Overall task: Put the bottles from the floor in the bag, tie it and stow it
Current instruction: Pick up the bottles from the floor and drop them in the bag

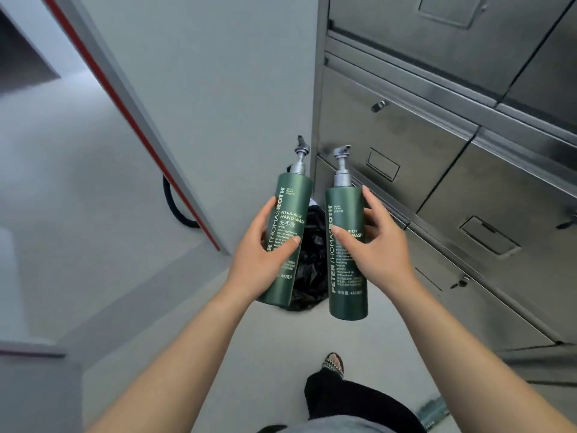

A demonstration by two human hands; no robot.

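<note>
I hold two tall green pump bottles upright above the floor. My left hand (pixel 260 250) grips the left green bottle (pixel 292 198) around its middle. My right hand (pixel 379 245) grips the right green bottle (pixel 345 276) from its right side. Both have grey pump heads pointing up. Below and between them a crumpled black plastic bag (pixel 310 264) lies on the floor against the wall corner, partly hidden by the bottles. Another grey pump top peeks out behind the left bottle's neck.
Steel cabinet drawers (pixel 437 157) with latches fill the right side. A grey wall panel (pixel 203 89) with a red-edged strip runs on the left, with a black hose loop (pixel 175 207) beside it. My sandalled foot (pixel 334 365) stands on the grey floor.
</note>
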